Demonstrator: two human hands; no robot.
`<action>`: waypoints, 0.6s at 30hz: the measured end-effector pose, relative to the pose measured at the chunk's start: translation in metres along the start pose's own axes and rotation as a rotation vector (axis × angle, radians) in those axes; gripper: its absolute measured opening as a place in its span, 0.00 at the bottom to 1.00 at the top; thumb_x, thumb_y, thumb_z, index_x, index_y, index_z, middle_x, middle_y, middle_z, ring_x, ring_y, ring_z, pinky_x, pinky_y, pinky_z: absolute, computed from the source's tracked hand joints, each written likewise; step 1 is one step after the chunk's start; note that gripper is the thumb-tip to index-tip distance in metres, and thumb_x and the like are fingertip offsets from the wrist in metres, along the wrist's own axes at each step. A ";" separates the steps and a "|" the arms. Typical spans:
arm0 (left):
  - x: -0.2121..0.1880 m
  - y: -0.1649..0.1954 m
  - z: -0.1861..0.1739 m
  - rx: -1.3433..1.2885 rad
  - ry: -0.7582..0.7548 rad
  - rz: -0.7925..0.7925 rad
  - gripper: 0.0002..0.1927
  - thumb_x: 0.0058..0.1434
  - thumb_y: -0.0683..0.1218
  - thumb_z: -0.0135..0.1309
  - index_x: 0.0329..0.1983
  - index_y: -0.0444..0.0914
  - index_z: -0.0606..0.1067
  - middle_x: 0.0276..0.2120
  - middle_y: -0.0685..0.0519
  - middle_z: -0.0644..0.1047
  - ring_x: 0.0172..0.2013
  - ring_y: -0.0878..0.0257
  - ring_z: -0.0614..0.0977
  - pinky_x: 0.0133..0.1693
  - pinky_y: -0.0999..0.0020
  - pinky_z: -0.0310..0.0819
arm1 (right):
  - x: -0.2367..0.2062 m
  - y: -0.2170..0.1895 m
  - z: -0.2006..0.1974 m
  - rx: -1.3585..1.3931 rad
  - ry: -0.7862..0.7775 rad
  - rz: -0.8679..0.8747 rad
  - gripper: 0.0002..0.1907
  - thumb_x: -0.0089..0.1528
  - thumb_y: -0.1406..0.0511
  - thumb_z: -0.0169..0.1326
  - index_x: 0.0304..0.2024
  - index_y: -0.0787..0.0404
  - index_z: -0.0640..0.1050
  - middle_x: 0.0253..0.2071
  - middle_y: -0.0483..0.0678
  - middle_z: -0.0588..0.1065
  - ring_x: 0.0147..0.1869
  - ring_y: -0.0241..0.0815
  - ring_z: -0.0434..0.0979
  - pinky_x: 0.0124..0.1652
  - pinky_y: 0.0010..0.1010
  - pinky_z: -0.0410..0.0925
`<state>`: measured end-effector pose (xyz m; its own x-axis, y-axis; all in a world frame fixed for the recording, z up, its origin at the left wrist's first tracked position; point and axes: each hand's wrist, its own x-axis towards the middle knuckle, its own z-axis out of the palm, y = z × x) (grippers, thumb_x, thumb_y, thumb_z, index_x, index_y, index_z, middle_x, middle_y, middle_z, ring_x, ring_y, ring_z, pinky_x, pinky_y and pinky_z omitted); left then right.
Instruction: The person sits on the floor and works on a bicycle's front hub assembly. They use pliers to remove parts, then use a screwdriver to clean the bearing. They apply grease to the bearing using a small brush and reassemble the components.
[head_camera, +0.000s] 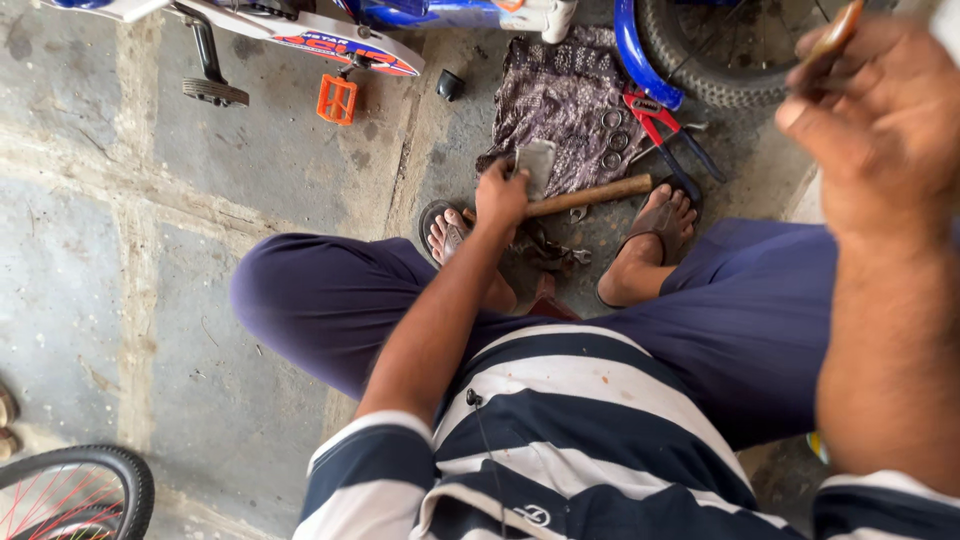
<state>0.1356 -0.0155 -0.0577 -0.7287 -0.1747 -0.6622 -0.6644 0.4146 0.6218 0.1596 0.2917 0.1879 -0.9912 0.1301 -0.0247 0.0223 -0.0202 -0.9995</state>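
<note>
Down on the concrete floor, the left hand is gripping a hammer by its wooden handle, between the person's sandalled feet. Meanwhile the right hand is hovering raised, pinching a thin brown tool. Red-handled pliers are lying beside a patterned cloth.

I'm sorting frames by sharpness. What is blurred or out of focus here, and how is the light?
Head view: the right hand, raised close to the lens, looks soft, and the thin object it holds is blurred; the left hand on the hammer is sharp. Light is even and diffuse on the floor, with no hard shadows or glare.
</note>
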 end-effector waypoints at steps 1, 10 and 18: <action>0.015 0.006 0.004 0.075 0.028 -0.051 0.21 0.63 0.47 0.55 0.60 0.38 0.76 0.47 0.46 0.82 0.43 0.57 0.85 0.44 0.62 0.79 | 0.001 0.003 -0.001 -0.022 0.006 0.004 0.17 0.64 0.80 0.56 0.54 0.64 0.73 0.50 0.47 0.75 0.49 0.32 0.75 0.51 0.21 0.70; 0.104 0.043 0.015 0.179 0.125 0.352 0.22 0.58 0.51 0.63 0.54 0.39 0.77 0.44 0.44 0.84 0.45 0.51 0.86 0.48 0.58 0.79 | 0.029 0.037 -0.025 -0.059 -0.063 0.033 0.19 0.68 0.83 0.55 0.58 0.65 0.70 0.51 0.49 0.72 0.50 0.33 0.73 0.53 0.20 0.69; 0.091 0.011 0.010 0.722 0.082 0.352 0.18 0.54 0.46 0.61 0.49 0.46 0.78 0.48 0.46 0.79 0.50 0.47 0.79 0.50 0.51 0.75 | 0.053 0.039 -0.013 0.011 -0.049 0.116 0.17 0.67 0.82 0.55 0.55 0.66 0.72 0.51 0.48 0.72 0.50 0.33 0.73 0.54 0.21 0.69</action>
<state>0.0639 -0.0180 -0.1152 -0.9038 0.0202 -0.4274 -0.1427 0.9275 0.3456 0.1098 0.3107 0.1478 -0.9873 0.0779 -0.1386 0.1355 -0.0432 -0.9898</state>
